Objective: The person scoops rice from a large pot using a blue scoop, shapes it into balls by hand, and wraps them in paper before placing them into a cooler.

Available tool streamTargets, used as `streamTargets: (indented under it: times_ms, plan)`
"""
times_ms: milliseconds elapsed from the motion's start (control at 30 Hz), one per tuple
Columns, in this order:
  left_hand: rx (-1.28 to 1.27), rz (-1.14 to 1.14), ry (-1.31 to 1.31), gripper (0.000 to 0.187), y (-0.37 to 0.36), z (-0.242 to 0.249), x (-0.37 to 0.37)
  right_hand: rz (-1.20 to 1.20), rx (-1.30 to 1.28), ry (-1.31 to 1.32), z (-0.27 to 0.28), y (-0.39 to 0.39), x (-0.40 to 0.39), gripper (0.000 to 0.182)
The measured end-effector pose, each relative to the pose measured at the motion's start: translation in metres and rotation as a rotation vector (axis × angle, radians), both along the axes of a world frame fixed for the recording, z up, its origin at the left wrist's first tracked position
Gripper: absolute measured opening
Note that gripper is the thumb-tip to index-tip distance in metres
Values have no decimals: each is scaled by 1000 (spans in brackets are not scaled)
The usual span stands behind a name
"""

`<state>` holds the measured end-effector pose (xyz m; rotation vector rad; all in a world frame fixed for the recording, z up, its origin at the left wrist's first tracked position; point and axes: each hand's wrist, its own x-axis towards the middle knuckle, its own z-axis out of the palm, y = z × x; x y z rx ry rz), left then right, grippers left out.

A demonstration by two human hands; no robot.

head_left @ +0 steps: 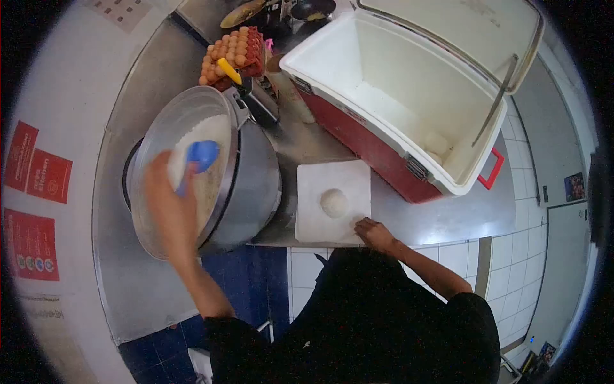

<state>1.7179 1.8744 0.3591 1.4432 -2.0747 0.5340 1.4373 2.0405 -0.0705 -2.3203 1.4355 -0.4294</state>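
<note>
My left hand [169, 198], smeared by motion, is closed around the handle of a blue scoop [203, 155]. Something whitish beside the scoop is too blurred to name. Both are over white rice [211, 132] in a wide, clear plastic basin [149, 137], which rests on a large metal pot [259, 179]. On the steel counter lies a stack of white paper sheets [310, 227] with a round mound of rice [334, 203] in its middle. My right hand [375, 234] pinches the lower right corner of the paper, fingers curled.
A red and white cooler box [384, 144] stands open behind the paper, with a few white wrapped bundles [437, 142] inside. Trays of eggs [233, 51], a yellow-handled utensil [229, 70] and pans [313, 9] are at the back. Red signs [48, 176] hang at left.
</note>
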Motion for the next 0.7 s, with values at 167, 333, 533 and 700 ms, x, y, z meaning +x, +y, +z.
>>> streamTargets:
  times_ms: [167,333,533,700]
  plan:
    - [1208,-622,-102,61,45,-230,-43,-54,-158,-17,3,4,11,23]
    - [904,-550,-38,37,43,-400,10,-577,14,-327,36,-20,11,16]
    - [828,-327,381,30,-17,-379,-40,-775,-149,-114,-1,-94,12,23]
    - [717,-332,452,25,-32,-443,-52,-732,105,249,7,-115,20,22]
